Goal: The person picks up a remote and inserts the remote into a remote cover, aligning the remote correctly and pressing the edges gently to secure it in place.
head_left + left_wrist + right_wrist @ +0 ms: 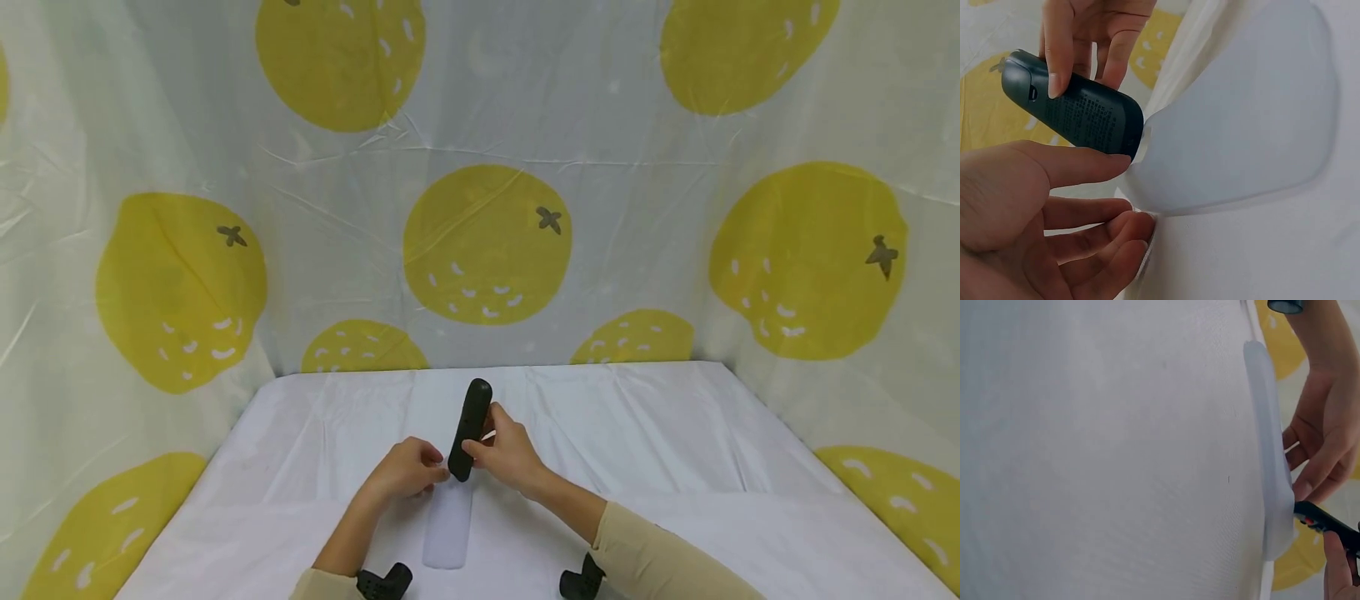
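Observation:
My right hand (512, 450) grips a black remote control (471, 429) tilted above the table, its lower end at the mouth of a translucent whitish sleeve (447, 529). In the left wrist view, small print covers the back of the remote (1088, 109); in the right wrist view a red button shows on its front. The sleeve (1247, 119) lies on the white cloth, flat and long with rounded corners. At its mouth, my left hand (408, 468) pinches the edge between thumb and curled fingers, the thumb tip right beside the end of the remote.
A white cloth (600, 442) with light creases covers the table. Behind and at both sides hangs a pale curtain (637, 250) printed with large yellow fruit. Each wrist wears a black camera mount, such as the left one (385, 581).

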The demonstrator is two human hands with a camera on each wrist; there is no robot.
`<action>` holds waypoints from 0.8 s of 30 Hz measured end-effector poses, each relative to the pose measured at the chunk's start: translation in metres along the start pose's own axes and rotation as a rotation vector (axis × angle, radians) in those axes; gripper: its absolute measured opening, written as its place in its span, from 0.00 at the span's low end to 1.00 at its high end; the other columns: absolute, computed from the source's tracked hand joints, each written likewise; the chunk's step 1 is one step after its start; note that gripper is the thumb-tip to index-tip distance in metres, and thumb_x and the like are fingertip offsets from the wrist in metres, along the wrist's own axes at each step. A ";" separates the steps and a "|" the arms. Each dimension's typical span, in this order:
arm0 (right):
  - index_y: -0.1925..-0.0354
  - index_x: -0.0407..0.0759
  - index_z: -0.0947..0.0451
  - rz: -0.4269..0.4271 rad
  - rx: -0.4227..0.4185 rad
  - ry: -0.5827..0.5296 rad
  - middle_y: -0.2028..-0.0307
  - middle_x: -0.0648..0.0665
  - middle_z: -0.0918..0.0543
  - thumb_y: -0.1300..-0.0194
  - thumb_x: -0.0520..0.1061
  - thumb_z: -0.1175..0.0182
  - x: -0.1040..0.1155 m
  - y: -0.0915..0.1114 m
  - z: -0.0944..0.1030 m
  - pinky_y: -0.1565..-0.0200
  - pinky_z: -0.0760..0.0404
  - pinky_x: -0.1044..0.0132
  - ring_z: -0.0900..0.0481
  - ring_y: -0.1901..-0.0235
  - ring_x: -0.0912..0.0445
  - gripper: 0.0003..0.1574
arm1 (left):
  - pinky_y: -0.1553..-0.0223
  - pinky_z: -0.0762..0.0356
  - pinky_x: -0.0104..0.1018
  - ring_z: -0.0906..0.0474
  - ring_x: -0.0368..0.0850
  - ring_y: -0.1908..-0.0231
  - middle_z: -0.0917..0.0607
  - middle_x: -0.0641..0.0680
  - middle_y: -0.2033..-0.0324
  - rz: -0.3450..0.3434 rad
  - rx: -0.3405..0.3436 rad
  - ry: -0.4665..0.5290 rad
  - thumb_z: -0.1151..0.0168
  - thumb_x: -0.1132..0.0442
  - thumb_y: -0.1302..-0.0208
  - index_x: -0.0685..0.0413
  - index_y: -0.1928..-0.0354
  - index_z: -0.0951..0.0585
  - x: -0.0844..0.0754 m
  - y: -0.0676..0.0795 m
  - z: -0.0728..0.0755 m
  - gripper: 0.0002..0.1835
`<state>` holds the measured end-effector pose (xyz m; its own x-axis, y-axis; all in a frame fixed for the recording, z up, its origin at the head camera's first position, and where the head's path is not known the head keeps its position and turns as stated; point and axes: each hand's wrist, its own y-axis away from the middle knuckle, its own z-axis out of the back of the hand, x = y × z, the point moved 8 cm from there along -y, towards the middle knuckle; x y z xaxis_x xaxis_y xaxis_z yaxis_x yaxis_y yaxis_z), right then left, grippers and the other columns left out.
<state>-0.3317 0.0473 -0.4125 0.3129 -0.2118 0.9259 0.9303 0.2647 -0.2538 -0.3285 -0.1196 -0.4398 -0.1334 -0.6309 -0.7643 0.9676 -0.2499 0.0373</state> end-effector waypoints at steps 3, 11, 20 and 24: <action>0.49 0.35 0.30 -0.017 -0.015 0.000 0.61 0.42 0.20 0.35 0.33 0.31 -0.001 0.000 0.001 0.66 0.12 0.60 0.14 0.64 0.50 0.21 | 0.74 0.19 0.37 0.20 0.43 0.78 0.18 0.51 0.75 -0.012 -0.015 -0.003 0.24 0.64 0.41 0.68 0.56 0.16 -0.002 0.001 -0.001 0.17; 0.49 0.34 0.30 -0.052 -0.031 -0.029 0.62 0.41 0.19 0.37 0.32 0.31 -0.005 0.000 -0.001 0.67 0.12 0.59 0.13 0.65 0.49 0.22 | 0.74 0.18 0.38 0.20 0.44 0.77 0.19 0.52 0.75 0.022 -0.043 -0.005 0.26 0.65 0.41 0.67 0.57 0.16 -0.003 0.003 0.000 0.14; 0.49 0.35 0.30 -0.104 -0.033 -0.048 0.62 0.40 0.20 0.36 0.33 0.31 -0.010 0.000 -0.007 0.66 0.12 0.58 0.15 0.66 0.50 0.22 | 0.72 0.17 0.39 0.19 0.45 0.75 0.17 0.53 0.73 0.032 -0.027 0.024 0.30 0.68 0.40 0.66 0.58 0.16 -0.001 0.004 0.000 0.10; 0.47 0.33 0.31 -0.162 -0.030 -0.112 0.60 0.38 0.22 0.36 0.32 0.31 -0.016 0.002 -0.008 0.63 0.12 0.57 0.15 0.65 0.50 0.24 | 0.71 0.17 0.40 0.19 0.45 0.75 0.17 0.53 0.71 0.050 -0.018 0.035 0.31 0.68 0.39 0.66 0.57 0.16 0.000 0.004 0.000 0.11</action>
<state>-0.3330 0.0438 -0.4305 0.1373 -0.1427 0.9802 0.9725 0.2072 -0.1060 -0.3242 -0.1203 -0.4396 -0.0774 -0.6164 -0.7836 0.9766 -0.2052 0.0649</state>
